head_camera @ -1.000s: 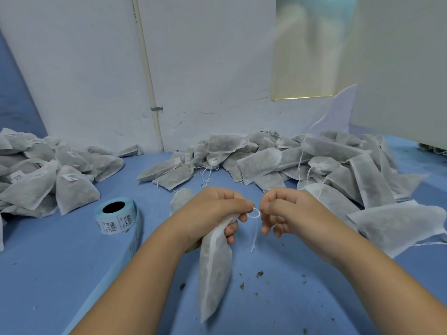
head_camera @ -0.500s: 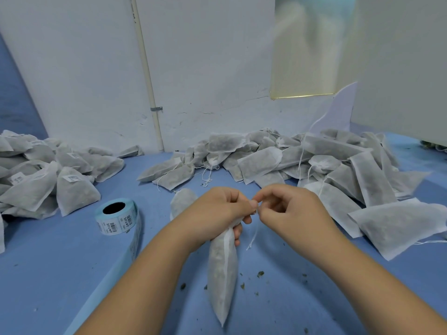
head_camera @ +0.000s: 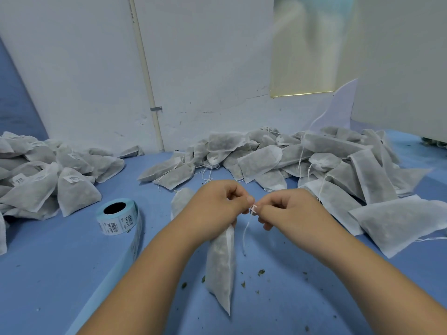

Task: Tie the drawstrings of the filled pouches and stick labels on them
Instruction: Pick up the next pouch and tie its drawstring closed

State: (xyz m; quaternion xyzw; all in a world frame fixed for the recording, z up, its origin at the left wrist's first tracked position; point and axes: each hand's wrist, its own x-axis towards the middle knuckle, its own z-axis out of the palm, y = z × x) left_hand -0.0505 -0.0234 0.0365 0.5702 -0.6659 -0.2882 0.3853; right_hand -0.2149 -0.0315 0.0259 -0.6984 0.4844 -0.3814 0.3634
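A filled white fabric pouch (head_camera: 221, 267) hangs from my left hand (head_camera: 212, 209), which grips its gathered neck above the blue table. My right hand (head_camera: 287, 210) pinches the white drawstring (head_camera: 246, 234) right beside my left thumb, where a small knot or loop shows between the fingertips. The loose end of the string dangles down between the hands. A roll of barcode labels (head_camera: 118, 217) on blue backing stands to the left, its strip trailing toward me.
A heap of untied filled pouches (head_camera: 302, 163) lies at the back and right. Labelled, tied pouches (head_camera: 48, 180) pile up at the far left. Another pouch (head_camera: 181, 200) lies just behind my left hand. Herb crumbs (head_camera: 260, 273) dot the blue table (head_camera: 60, 274).
My hands have closed together around the drawstring; the small loop seen earlier is drawn tight between the fingertips. The hanging pouch has swung a little to the right.
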